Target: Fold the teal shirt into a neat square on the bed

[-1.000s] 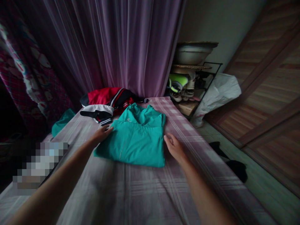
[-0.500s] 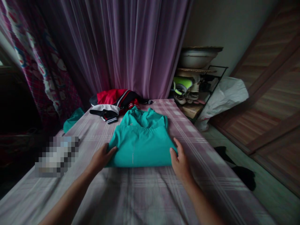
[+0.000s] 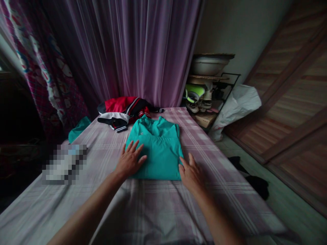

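A folded teal shirt point(image 3: 158, 149) lies on a bed covered by a pink checked sheet point(image 3: 158, 207). My left hand point(image 3: 130, 160) rests flat on the shirt's near left part, fingers spread. My right hand point(image 3: 190, 173) lies on the sheet against the shirt's near right corner, fingers stretched out and touching its edge. Neither hand holds anything.
A pile of red, black and white clothes point(image 3: 124, 112) sits behind the shirt. Another teal cloth point(image 3: 79, 129) hangs at the bed's left edge. Purple curtains point(image 3: 143, 51) close the far end. A shoe rack point(image 3: 206, 98) with a basin, a white bag point(image 3: 237, 102) and dark items on the floor stand right.
The shirt's left side has been folded inward, making it narrower. My left hand moved from the left edge onto the shirt and lies flat; my right hand stays at the right edge.
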A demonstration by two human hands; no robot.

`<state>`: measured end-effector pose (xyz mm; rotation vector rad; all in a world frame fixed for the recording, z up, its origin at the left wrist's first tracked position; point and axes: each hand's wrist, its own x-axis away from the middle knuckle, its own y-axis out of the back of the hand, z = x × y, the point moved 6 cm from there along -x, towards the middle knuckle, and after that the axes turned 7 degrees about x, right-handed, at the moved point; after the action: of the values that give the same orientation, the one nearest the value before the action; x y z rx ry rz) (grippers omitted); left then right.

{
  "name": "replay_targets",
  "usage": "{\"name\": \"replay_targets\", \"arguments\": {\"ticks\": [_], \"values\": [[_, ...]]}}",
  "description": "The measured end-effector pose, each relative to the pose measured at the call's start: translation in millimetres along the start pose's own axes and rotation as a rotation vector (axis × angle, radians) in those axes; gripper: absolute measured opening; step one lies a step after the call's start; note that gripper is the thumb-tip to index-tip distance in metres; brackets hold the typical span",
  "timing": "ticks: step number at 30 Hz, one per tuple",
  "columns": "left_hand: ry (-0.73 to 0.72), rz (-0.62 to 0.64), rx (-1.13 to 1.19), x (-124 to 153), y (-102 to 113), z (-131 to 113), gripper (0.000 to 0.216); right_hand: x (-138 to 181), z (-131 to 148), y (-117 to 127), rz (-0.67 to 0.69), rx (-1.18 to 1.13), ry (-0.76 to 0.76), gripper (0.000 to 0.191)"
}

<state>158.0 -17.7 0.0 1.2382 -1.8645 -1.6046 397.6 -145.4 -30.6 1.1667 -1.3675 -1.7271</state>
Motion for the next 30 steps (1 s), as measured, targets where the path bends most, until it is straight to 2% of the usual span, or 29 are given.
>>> {"name": "replay_targets", "arguments": {"ticks": [2, 4, 7, 8, 10, 13, 16, 20, 23, 26, 28, 30], "values": [[-0.058, 0.099, -0.012, -9.1, -17.8, -14.7, 0.066, -7.7, 6.8, 15.0, -0.006, 0.013, 0.027, 0.045], [-0.069, 0.178, -0.017, -15.3, -32.4, -20.3, 0.072, -18.8, 21.1, 36.3, -0.086, -0.016, 0.09, 0.049], [-0.055, 0.209, -0.019, -18.1, -42.1, -17.4, 0.074, -34.8, 49.6, 54.6, -0.194, -0.09, 0.275, 0.054], [-0.051, 0.206, -0.017, -18.0, -42.6, -15.6, 0.075, -39.0, 57.4, 51.3, -0.175, -0.104, 0.334, 0.055], [-0.042, 0.207, -0.009, -17.2, -42.3, -12.5, 0.075, -45.7, 66.3, 30.8, -0.04, -0.103, 0.396, 0.055], [-0.015, 0.232, 0.0, -17.4, -43.2, -9.0, 0.074, -50.4, 63.8, -6.5, 0.172, -0.076, 0.364, 0.056], [0.003, 0.221, -0.005, -19.2, -45.4, -5.7, 0.07, -53.2, 58.0, -21.7, 0.233, -0.085, 0.348, 0.057], [0.039, 0.134, -0.044, -22.3, -42.6, 0.7, 0.067, -58.5, 56.0, -17.4, 0.248, -0.118, 0.345, 0.055], [0.029, 0.093, -0.091, -28.1, -35.2, -1.0, 0.072, -65.3, 60.2, -7.0, 0.234, -0.123, 0.287, 0.051], [-0.013, 0.083, -0.108, -38.8, -31.1, -9.9, 0.075, -71.8, 70.8, 5.2, 0.145, -0.089, 0.237, 0.05], [-0.017, 0.087, -0.086, -46.3, -33.7, -13.1, 0.074, -72.5, 81.4, 9.1, 0.059, -0.079, 0.291, 0.05], [-0.006, 0.117, -0.05, -51.1, -41.0, -9.8, 0.071, -71.0, 86.8, 2.2, 0.052, -0.077, 0.349, 0.051]]}}
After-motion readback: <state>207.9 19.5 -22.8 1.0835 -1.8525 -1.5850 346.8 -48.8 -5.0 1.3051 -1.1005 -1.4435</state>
